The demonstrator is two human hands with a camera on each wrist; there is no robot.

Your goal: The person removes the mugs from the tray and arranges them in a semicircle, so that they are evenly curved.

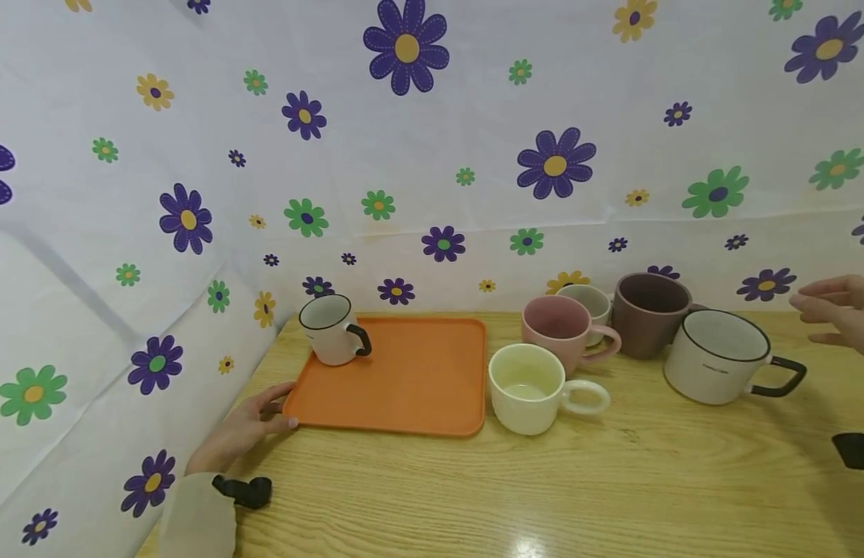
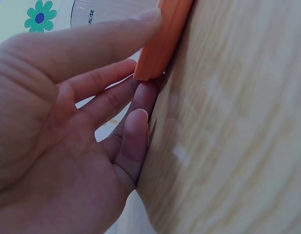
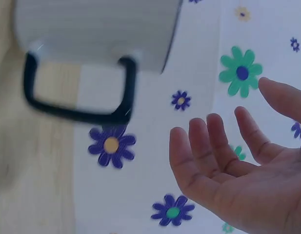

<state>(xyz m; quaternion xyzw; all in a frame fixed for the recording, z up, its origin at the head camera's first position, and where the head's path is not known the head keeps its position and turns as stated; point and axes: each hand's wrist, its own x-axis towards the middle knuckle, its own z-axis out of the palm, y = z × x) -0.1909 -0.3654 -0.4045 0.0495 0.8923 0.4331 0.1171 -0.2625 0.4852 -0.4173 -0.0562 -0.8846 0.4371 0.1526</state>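
At the left end of the orange tray (image 1: 404, 384), my left hand (image 1: 242, 426) holds the near left corner. The left wrist view shows the thumb (image 2: 116, 36) against the tray's rim (image 2: 165, 39) and the other fingers around its lower edge. A white mug (image 1: 332, 341) with a black rim and black handle stands on the tray's far left corner. My right hand (image 1: 846, 314) is raised at the right, fingers loosely bent and nothing in them. Nearest to it is a wide white mug (image 1: 707, 372), whose black handle (image 3: 77, 114) points toward that hand.
A pale yellow cup (image 1: 525, 399) stands just right of the tray. Behind it are a pink mug (image 1: 553, 329), a whitish cup (image 1: 602, 306) partly hidden, and a dark brown mug (image 1: 644, 322). Flower-printed cloth (image 1: 466, 139) hangs behind and left of the wooden table (image 1: 418, 496).
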